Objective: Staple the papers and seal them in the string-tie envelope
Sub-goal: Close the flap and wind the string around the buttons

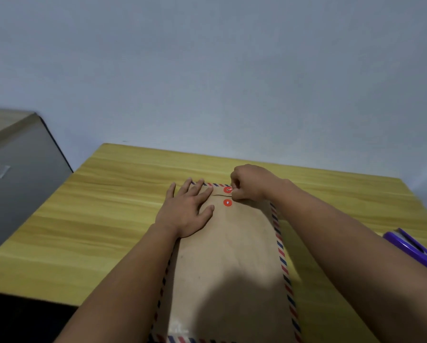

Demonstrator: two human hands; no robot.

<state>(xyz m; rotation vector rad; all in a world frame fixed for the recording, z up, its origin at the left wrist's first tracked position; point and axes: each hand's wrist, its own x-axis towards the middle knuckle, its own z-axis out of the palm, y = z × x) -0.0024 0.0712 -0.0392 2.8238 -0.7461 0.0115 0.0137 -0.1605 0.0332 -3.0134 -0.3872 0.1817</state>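
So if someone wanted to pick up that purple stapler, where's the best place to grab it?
Probably across the middle of its long body, fingers on the two long sides, coming down from above. The stapler lies flat on the table, long and narrow, right of the envelope, with its top exposed. Its near end is hidden behind the right forearm.

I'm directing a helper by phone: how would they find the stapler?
Start at the yellow wooden table and the brown envelope lying along its middle. Look past the envelope's right edge, beyond the right forearm, to the table's right side: the stapler is the only purple thing there.
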